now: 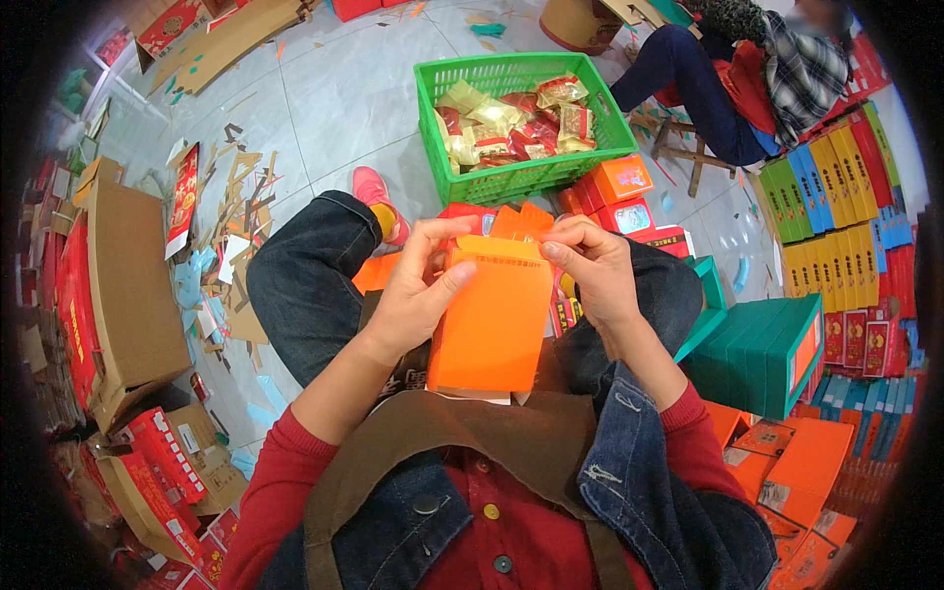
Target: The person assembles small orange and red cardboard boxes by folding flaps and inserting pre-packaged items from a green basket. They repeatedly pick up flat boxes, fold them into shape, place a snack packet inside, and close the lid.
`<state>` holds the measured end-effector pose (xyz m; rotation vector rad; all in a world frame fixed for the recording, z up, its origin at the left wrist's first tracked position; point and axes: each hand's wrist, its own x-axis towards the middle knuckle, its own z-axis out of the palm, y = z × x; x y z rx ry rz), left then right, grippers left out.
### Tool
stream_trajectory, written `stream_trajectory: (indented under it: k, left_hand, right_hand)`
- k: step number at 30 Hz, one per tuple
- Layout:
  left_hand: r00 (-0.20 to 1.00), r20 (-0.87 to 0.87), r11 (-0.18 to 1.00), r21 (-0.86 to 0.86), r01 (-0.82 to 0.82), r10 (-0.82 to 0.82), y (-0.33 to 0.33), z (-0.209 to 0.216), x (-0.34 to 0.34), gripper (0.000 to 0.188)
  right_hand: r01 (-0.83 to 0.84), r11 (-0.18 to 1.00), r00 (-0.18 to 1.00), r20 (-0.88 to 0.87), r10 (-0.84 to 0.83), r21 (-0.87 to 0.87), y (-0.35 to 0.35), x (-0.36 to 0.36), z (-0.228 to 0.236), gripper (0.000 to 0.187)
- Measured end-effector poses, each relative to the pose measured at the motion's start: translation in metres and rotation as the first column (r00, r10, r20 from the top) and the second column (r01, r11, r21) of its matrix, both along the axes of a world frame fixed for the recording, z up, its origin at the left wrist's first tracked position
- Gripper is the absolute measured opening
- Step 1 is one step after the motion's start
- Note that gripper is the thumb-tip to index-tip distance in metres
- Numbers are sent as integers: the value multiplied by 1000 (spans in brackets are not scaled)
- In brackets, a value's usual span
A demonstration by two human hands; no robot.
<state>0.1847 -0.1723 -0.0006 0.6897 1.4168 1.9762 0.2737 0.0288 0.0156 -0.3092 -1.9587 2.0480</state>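
Note:
An orange cardboard box [492, 334] rests on my lap, its far end toward the floor basket with flaps standing up. My left hand [425, 285] grips the box's left far corner, thumb on the top face and fingers at the flap. At the right far corner my right hand [594, 265] pinches the orange end flap [521, 222] between thumb and fingertips. What is inside the box cannot be seen. Just beyond stands a green plastic basket [531, 177] holding several gold and red packets [521, 123].
Teal boxes [752, 359] stand close on my right, with flat orange boxes [801, 467] nearer. Red and orange boxes [615, 192] lie beside the basket. An open brown carton [138, 285] is at left, near paper scraps [251, 216]. Another person [708, 88] sits at far right.

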Motion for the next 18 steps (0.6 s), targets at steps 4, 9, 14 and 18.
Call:
stream_trajectory:
  k: [4, 9, 14, 18]
  left_hand:
    - [1000, -27, 1000, -12, 16, -17, -2, -5, 1, 27]
    - [999, 14, 999, 12, 38, -38, -3, -3, 0, 23]
    - [999, 3, 999, 12, 51, -51, -4, -7, -2, 19]
    - [998, -36, 999, -3, 45, -45, -7, -6, -2, 20]
  right_hand:
    - [-96, 990, 990, 93, 105, -100, 5, -3, 6, 12]
    - [-217, 973, 969, 104, 225, -81, 14, -4, 6, 11]
    - [-192, 976, 977, 72, 199, -99, 5, -4, 8, 9]
    - [-118, 979, 993, 3, 119, 167, -8, 5, 2, 17]
